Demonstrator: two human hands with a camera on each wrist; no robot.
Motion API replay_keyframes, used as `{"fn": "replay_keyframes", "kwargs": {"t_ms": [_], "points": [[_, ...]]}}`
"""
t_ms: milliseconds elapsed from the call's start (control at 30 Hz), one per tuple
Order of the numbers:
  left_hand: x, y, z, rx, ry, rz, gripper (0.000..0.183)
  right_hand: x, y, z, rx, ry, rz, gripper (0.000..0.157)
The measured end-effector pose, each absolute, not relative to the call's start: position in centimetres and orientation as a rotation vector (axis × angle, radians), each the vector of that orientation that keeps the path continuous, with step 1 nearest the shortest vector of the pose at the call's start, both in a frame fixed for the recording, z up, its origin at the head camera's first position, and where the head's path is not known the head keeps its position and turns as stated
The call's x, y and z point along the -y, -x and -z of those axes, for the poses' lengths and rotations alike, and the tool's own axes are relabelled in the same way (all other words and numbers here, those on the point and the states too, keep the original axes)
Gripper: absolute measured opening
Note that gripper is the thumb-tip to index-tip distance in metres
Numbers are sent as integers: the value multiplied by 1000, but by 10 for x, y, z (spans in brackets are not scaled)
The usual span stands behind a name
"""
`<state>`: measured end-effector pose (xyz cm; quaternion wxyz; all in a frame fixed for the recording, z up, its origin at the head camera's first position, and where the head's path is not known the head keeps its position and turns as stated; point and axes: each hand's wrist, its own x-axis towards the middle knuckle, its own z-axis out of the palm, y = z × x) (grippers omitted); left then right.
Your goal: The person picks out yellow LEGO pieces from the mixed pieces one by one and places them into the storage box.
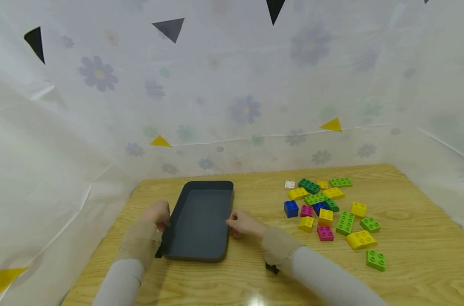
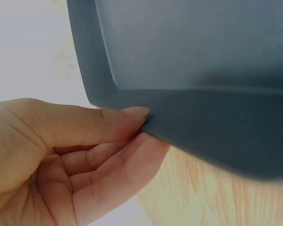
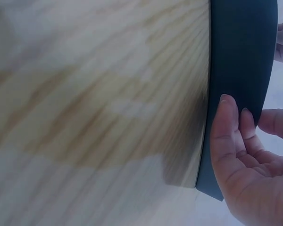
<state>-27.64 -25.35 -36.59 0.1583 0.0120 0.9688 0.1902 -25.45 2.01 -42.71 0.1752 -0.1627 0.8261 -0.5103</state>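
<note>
Tray, head view: a dark grey rectangular tray (image 1: 201, 221) lies on the left part of the wood-grain table (image 1: 262, 284), its long sides running away from the person.
Left hand, head view: the left hand (image 1: 161, 212) is at the tray's left long side, fingers bent down at the rim; the exact grip is hard to make out from here.
Right hand, head view: the right hand (image 1: 244, 222) is at the opposite long side, thumb and fingers curled at the rim.
Sleeves and wraps: both arms wear pale grey sleeves (image 1: 327, 272) with beige wraps (image 1: 279, 250) around the wrists.
Blocks: studded toy blocks spread over the table's right side, apart from the tray; among them a white block (image 1: 290, 184) at the back, a blue block (image 1: 291, 208) and a yellow curved block (image 1: 361, 240), with a lime green block (image 1: 375, 259) nearest the front.
Backdrop: a pale flowered sheet (image 1: 216, 97) hangs behind the table, marked with black and yellow triangles.
Left wrist view: the thumb lies over the tray's rim near a corner and the fingers curl outside it, pinching the wall between them.
Right wrist view: fingertips press the tray's outer wall while the thumb meets the rim from the other side, a pinch; part of the other hand shows at the far edge.
</note>
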Motion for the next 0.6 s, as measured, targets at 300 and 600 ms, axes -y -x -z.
{"fn": "replay_keyframes", "kwargs": {"t_ms": [300, 600], "points": [[239, 272, 370, -2746, -91, -620, 14, -40, 255, 426, -2403, 495, 1390, 18], [224, 266, 371, -2741, -126, -675, 15, -54, 254, 418, -2503, 428, 1263, 18]]}}
